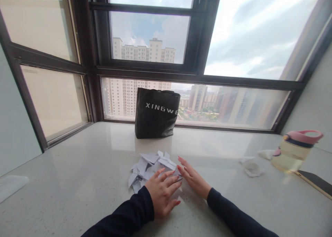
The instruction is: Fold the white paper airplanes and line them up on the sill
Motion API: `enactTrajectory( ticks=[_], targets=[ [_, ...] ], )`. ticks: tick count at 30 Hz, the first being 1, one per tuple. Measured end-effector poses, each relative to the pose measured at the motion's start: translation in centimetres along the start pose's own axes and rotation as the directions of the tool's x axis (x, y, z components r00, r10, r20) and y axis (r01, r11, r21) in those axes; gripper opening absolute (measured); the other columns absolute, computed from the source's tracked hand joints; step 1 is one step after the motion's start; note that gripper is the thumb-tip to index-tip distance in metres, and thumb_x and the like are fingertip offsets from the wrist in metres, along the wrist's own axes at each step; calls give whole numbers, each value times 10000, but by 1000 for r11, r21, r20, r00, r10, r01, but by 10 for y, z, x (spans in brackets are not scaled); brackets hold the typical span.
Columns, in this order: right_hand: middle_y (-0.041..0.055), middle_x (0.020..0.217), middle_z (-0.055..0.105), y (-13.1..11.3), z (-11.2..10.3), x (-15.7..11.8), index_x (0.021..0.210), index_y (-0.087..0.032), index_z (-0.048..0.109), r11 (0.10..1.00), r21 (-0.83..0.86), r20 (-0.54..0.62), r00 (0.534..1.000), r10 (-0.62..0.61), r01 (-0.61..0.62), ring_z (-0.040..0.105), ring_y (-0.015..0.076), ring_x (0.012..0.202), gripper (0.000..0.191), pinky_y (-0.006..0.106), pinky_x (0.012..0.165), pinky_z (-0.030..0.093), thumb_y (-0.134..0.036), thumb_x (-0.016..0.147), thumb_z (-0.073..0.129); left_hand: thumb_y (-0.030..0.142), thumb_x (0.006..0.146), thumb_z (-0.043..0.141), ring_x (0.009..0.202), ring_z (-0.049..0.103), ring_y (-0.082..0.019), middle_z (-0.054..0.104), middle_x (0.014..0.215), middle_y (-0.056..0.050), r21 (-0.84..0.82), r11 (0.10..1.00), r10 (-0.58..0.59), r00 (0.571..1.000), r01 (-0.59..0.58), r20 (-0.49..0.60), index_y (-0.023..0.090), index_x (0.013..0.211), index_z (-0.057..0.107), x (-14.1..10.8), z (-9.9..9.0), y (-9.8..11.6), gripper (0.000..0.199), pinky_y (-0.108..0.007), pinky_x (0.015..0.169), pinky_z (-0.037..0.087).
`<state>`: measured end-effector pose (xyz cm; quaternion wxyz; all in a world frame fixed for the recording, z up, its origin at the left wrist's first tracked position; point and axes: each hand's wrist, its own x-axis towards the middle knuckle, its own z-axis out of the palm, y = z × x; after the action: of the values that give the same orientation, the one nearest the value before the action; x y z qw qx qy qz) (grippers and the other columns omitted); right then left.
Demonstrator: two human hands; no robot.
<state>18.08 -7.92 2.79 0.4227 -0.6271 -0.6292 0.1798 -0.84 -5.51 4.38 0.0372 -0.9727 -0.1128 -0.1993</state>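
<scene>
Left hand [163, 193] unclenched, fingers spread over the papers [142, 168]; right hand [193, 179] open, fingers outstretched, at the pile's right edge; beyond, on the counter [85, 181], a bag [157, 121] stands; bottle [292, 154] and phone [317, 183] far right

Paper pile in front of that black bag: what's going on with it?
A person has both bare hands at a heap of folded white papers. The left hand is spread over its near right part; the right hand is at its right edge. Neither visibly grips a piece. The black bag stands behind the heap, before the window.
</scene>
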Motion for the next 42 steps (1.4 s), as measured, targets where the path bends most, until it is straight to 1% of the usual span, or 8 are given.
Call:
enactTrajectory(
  ticks=[8,12,16,23,28,31,35,42],
  targets=[
    [132,1175,495,-10,26,37,1119,-134,490,978,198,-1,998,68,-66,419,234,1114,675,398,966,269,-646,745,259,522,822,279,1155,342,-233,449,1243,-59,59,997,-39,997,43,-66,195,1218,387,-2,20,-12,525,-420,956,203],
    [103,1011,588,-25,44,53,1004,-143,555,973,227,39,998,39,-47,508,224,989,642,385,916,329,-647,749,250,447,822,351,1060,418,-239,534,1126,-77,106,984,-131,984,144,-117,173,1136,464,-2,9,-31,431,-400,880,283],
    [90,1024,583,-40,66,60,1019,-157,550,965,261,42,999,12,-23,491,211,1014,645,366,935,308,-641,763,209,294,802,377,824,498,-235,586,855,-93,168,945,-245,948,280,-203,153,852,569,-1,-10,-33,243,-396,718,342],
    [119,1153,519,-52,84,68,1105,-130,513,951,305,51,998,28,-43,437,211,1104,713,334,954,296,-658,750,191,325,815,270,566,461,-163,506,595,-50,132,991,26,953,15,-301,167,593,483,0,-13,-15,345,-312,532,318],
    [154,1252,419,-35,57,87,1220,-112,392,953,291,16,997,81,-82,352,200,1179,784,364,972,245,-672,741,125,400,832,302,862,524,-196,594,929,-76,33,999,7,992,-3,-125,165,910,542,0,7,-13,345,-326,730,368],
    [162,1207,467,-24,47,93,1188,-125,437,961,253,47,994,102,-111,377,217,1162,799,392,948,267,-685,729,99,499,817,307,1044,457,-227,525,1151,-83,-3,998,-62,997,62,-48,166,1106,481,-1,20,-15,474,-378,866,321],
    [127,996,604,-20,55,95,1008,-135,577,979,182,119,991,67,-88,494,234,1037,782,386,887,333,-706,711,133,453,831,313,1049,458,-256,535,1142,-107,4,972,-235,972,235,4,146,1106,505,-1,23,-15,455,-453,869,317],
    [41,643,603,-39,79,93,650,-168,614,996,49,199,976,-86,78,555,184,656,684,318,662,428,-668,746,156,189,767,414,915,512,-332,557,1020,-247,249,817,-531,847,520,-25,-15,1005,571,-1,17,-17,351,-497,789,338]
  ],
)
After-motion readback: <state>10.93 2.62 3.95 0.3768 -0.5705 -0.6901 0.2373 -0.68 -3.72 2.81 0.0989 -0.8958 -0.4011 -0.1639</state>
